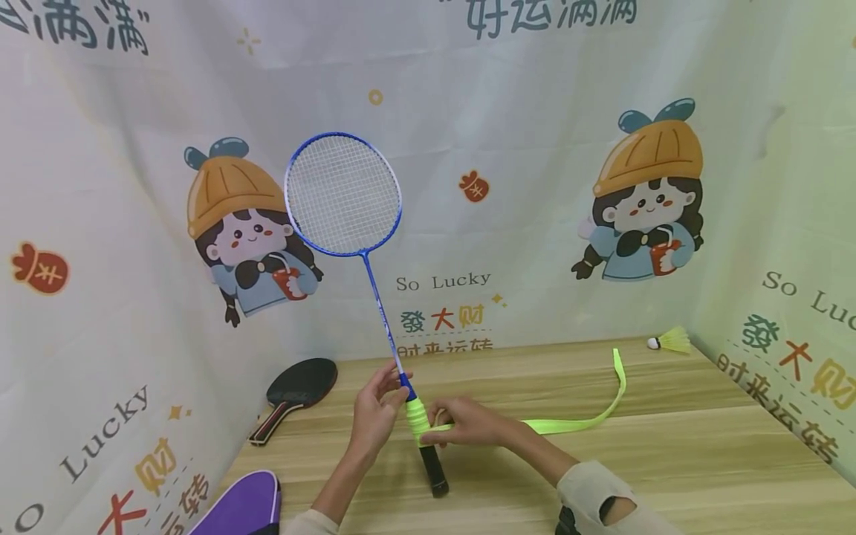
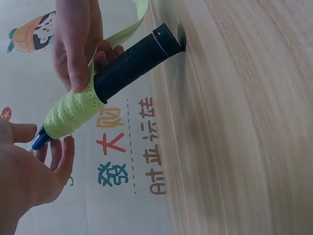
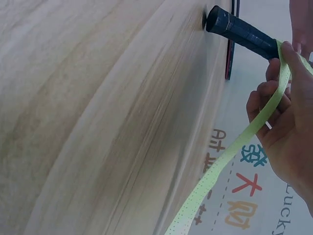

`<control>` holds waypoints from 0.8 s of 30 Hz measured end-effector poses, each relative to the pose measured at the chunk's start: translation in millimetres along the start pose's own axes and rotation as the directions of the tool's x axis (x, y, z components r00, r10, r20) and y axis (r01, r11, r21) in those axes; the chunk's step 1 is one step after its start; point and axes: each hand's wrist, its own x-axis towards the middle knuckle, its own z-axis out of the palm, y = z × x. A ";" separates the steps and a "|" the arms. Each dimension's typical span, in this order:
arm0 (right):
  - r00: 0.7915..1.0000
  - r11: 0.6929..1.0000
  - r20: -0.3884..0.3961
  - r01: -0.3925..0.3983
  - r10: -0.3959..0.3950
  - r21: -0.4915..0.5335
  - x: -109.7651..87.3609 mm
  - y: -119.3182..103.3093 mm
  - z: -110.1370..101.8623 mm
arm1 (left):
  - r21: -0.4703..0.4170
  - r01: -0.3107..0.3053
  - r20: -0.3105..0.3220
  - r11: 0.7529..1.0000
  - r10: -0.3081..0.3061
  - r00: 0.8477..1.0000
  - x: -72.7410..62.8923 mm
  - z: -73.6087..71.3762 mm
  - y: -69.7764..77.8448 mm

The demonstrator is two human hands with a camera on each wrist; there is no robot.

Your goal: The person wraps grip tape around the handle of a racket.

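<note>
A blue badminton racket (image 1: 382,316) leans up and left, its strung head high before the backdrop. Around the blue cone above the handle, my left hand (image 1: 376,416) holds it between thumb and fingers. Bright yellow-green grip tape (image 1: 568,426) winds round the upper handle in overlapping turns; perforations show on the wrapped part (image 2: 73,113) in the left wrist view. My right hand (image 1: 471,423) pinches the tape against the handle with its thumb. Below, the black lower handle (image 1: 432,469) is uncovered. The tape's loose tail (image 3: 225,159) trails past the right palm.
A black table tennis paddle (image 1: 302,383) lies at the left of the wooden table (image 1: 669,446), with a purple case (image 1: 241,501) nearer the front. At the back right is a yellow shuttlecock (image 1: 671,340). A printed cloth backdrop (image 1: 535,223) encloses the table's back and sides.
</note>
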 end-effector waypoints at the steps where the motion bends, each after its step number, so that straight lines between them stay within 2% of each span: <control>1: 1.000 1.000 -0.002 -0.006 0.006 -0.008 0.0 -0.6 0.2 | 0.012 0.003 -0.006 1.000 -0.003 1.000 -0.2 0.8 0.3; 9: 1.000 0.998 -0.012 0.019 -0.020 -0.061 -1.0 -2.7 0.0 | 0.005 -0.035 -0.054 0.999 0.035 0.998 0.6 7.2 -1.0; 16: 0.997 0.997 0.029 0.066 -0.067 0.033 -11.7 2.5 -7.7 | 0.003 -0.056 -0.053 0.998 0.056 0.997 -0.7 6.3 1.9; 24: 0.997 0.996 0.017 0.073 -0.073 0.044 -21.4 6.4 -14.3 | 0.004 -0.053 -0.041 0.999 0.053 0.998 -1.0 3.7 2.0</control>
